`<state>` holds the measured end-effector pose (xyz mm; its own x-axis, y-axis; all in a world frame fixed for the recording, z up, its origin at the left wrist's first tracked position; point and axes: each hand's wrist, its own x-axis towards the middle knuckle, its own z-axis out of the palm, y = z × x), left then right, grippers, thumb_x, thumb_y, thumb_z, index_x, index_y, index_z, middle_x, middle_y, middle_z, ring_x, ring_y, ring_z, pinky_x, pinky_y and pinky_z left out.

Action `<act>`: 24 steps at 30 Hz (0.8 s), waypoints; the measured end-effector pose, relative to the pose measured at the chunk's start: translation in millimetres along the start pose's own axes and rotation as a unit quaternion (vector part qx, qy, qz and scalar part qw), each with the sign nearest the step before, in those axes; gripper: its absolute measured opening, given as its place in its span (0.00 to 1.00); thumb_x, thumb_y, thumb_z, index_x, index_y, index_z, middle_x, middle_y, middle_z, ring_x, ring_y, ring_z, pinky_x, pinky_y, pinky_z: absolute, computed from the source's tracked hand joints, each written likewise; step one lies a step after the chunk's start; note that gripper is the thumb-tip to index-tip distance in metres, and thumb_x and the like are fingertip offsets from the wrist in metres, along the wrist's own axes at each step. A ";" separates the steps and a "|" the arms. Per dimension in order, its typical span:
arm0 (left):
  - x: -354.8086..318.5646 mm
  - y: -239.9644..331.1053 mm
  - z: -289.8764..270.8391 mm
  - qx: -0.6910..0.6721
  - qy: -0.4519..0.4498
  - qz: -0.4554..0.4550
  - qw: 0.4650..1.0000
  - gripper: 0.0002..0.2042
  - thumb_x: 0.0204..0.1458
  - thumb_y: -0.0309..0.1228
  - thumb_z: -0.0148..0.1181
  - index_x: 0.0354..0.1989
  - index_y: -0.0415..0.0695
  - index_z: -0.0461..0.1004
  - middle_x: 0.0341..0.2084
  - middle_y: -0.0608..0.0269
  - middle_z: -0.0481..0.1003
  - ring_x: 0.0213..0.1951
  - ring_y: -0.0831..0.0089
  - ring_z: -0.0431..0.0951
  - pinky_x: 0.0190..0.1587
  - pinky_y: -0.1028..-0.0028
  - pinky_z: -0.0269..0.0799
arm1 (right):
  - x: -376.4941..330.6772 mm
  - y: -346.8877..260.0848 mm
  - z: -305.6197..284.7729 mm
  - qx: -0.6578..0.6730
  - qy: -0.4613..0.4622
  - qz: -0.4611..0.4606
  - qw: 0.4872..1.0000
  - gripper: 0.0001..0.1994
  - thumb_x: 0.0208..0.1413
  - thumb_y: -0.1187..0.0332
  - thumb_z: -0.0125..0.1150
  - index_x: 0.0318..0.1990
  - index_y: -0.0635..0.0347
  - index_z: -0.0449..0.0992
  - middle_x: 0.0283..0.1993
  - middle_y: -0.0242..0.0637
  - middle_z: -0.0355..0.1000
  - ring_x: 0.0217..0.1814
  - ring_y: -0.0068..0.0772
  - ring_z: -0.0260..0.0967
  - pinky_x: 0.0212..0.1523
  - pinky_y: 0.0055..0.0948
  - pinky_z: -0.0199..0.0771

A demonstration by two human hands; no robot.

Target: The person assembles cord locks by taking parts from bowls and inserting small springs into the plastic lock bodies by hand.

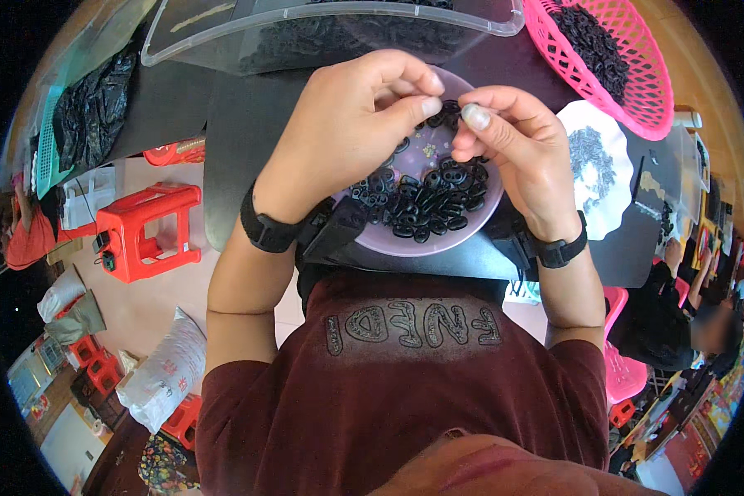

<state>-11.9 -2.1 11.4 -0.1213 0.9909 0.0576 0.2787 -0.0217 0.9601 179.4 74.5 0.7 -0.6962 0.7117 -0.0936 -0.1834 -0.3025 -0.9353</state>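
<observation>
A pale purple bowl [382, 241] sits before me on the dark table, with small glossy black oval pieces [422, 198] heaped mostly on its near side. Each looks to have holes through it. Above the bowl's far left part, my left hand [360, 112] has its fingers curled, with thumb and forefinger tips close together. Facing it across a small gap, my right hand [521, 136] pinches with thumb and forefinger over the right rim. Whatever either pinch holds is too small or hidden to make out. Both wrists carry black straps.
Beyond the bowl stands a clear plastic bin [331, 37] of black pieces. A pink basket [657, 91] at far right holds more. Right of the bowl lies a white scalloped plate [616, 211] with fine dark bits. Left are a red stool [153, 231] and a black plastic bag [95, 116].
</observation>
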 end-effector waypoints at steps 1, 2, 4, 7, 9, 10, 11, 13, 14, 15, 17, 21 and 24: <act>0.6 -3.2 -3.6 0.002 -0.001 -0.001 1.000 0.07 0.53 0.24 0.59 0.40 0.38 0.74 0.31 0.64 0.78 0.29 0.82 0.75 0.32 0.80 0.71 | 0.6 -0.7 -0.6 0.003 0.001 0.000 1.000 0.10 0.58 0.72 0.59 0.46 0.65 0.75 0.35 0.35 0.76 0.33 0.23 0.75 0.37 0.20 0.78; 0.3 -5.5 -7.8 0.099 -0.027 0.031 0.994 0.06 0.51 0.24 0.61 0.37 0.38 0.75 0.30 0.64 0.77 0.28 0.81 0.75 0.31 0.79 0.71 | 1.4 -1.3 -1.5 0.017 0.005 -0.009 1.000 0.10 0.58 0.72 0.59 0.46 0.65 0.75 0.35 0.36 0.76 0.33 0.23 0.75 0.37 0.21 0.78; -1.1 -7.3 -10.6 0.223 -0.065 0.074 0.970 0.07 0.44 0.26 0.65 0.31 0.38 0.76 0.26 0.59 0.75 0.26 0.71 0.76 0.31 0.72 0.71 | 2.2 -2.2 -3.1 0.039 0.011 -0.020 0.999 0.10 0.59 0.71 0.58 0.46 0.65 0.75 0.35 0.37 0.76 0.33 0.23 0.76 0.38 0.21 0.79; -6.6 -13.3 -5.7 0.344 -0.102 0.104 0.928 0.08 0.42 0.27 0.64 0.31 0.39 0.75 0.24 0.55 0.73 0.27 0.60 0.75 0.31 0.66 0.71 | 2.1 -3.0 -4.1 0.040 0.007 -0.030 0.999 0.10 0.58 0.72 0.59 0.46 0.65 0.75 0.35 0.37 0.76 0.33 0.23 0.76 0.37 0.21 0.79; -8.7 -9.7 -1.6 0.365 -0.106 0.092 0.920 0.07 0.41 0.26 0.63 0.30 0.39 0.75 0.26 0.53 0.73 0.31 0.54 0.75 0.34 0.61 0.70 | 2.1 -3.6 -3.8 0.031 0.010 -0.030 0.999 0.10 0.58 0.72 0.59 0.46 0.65 0.75 0.35 0.37 0.76 0.33 0.23 0.76 0.37 0.21 0.79; -8.9 -10.5 -0.3 0.370 -0.112 0.091 0.918 0.07 0.41 0.25 0.62 0.30 0.40 0.75 0.26 0.53 0.73 0.32 0.54 0.74 0.35 0.61 0.70 | 2.1 -3.8 -3.6 0.021 0.011 -0.029 0.999 0.10 0.58 0.72 0.59 0.46 0.65 0.75 0.35 0.37 0.76 0.33 0.24 0.76 0.36 0.20 0.79; -9.3 -11.9 0.4 0.375 -0.117 0.090 0.915 0.06 0.42 0.24 0.61 0.30 0.40 0.74 0.27 0.53 0.72 0.33 0.53 0.74 0.36 0.61 0.70 | 2.2 -3.5 -3.1 0.022 0.012 -0.030 0.999 0.10 0.58 0.72 0.59 0.46 0.65 0.75 0.35 0.37 0.76 0.33 0.24 0.76 0.36 0.20 0.79; -9.3 -16.4 1.5 0.353 -0.126 0.105 0.921 0.07 0.41 0.24 0.60 0.31 0.40 0.74 0.27 0.53 0.72 0.33 0.52 0.74 0.37 0.60 0.70 | 2.5 -3.0 -2.3 0.011 0.020 -0.019 1.000 0.10 0.58 0.72 0.60 0.45 0.65 0.75 0.35 0.37 0.76 0.33 0.24 0.76 0.36 0.20 0.78; -9.2 -17.6 2.3 0.330 -0.132 0.120 0.927 0.07 0.41 0.23 0.60 0.31 0.40 0.74 0.27 0.53 0.72 0.34 0.51 0.73 0.38 0.59 0.69 | 2.6 -2.9 -2.8 0.011 0.021 -0.020 1.000 0.10 0.58 0.72 0.60 0.45 0.65 0.75 0.35 0.37 0.76 0.33 0.24 0.76 0.36 0.20 0.78; -9.2 -17.8 3.0 0.331 -0.133 0.120 0.927 0.07 0.41 0.23 0.60 0.31 0.40 0.74 0.27 0.53 0.72 0.34 0.51 0.73 0.38 0.59 0.69 | 3.0 -2.6 -3.5 0.013 0.018 -0.023 0.999 0.10 0.58 0.72 0.60 0.45 0.65 0.75 0.35 0.37 0.76 0.33 0.24 0.76 0.36 0.20 0.78; -8.7 -17.9 4.4 0.318 -0.115 0.133 0.932 0.09 0.42 0.22 0.60 0.34 0.39 0.72 0.28 0.53 0.73 0.32 0.55 0.75 0.37 0.63 0.71 | 3.1 -3.0 -4.3 0.015 0.016 -0.026 0.999 0.10 0.58 0.71 0.60 0.46 0.65 0.75 0.35 0.37 0.76 0.32 0.24 0.76 0.36 0.20 0.78; -0.9 -8.7 5.9 0.208 -0.086 0.073 0.972 0.06 0.47 0.22 0.60 0.34 0.38 0.72 0.29 0.57 0.76 0.31 0.67 0.78 0.36 0.72 0.72 | 2.3 -3.9 -4.5 0.039 0.011 -0.024 0.999 0.10 0.58 0.72 0.59 0.46 0.65 0.74 0.36 0.38 0.76 0.34 0.24 0.76 0.36 0.21 0.79; -1.0 -0.7 10.8 -0.055 0.006 -0.024 0.998 0.06 0.55 0.21 0.58 0.39 0.35 0.74 0.37 0.63 0.78 0.36 0.79 0.78 0.41 0.80 0.73 | 0.7 -2.5 -2.6 0.055 -0.003 -0.011 0.998 0.09 0.58 0.72 0.59 0.45 0.65 0.74 0.37 0.38 0.76 0.34 0.25 0.76 0.37 0.22 0.79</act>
<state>-1.7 -1.6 7.7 -0.1434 0.9896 0.0136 0.1658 0.0105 0.9861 181.2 77.4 2.1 -0.6955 0.7151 -0.0700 -0.2742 -0.3542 -0.8941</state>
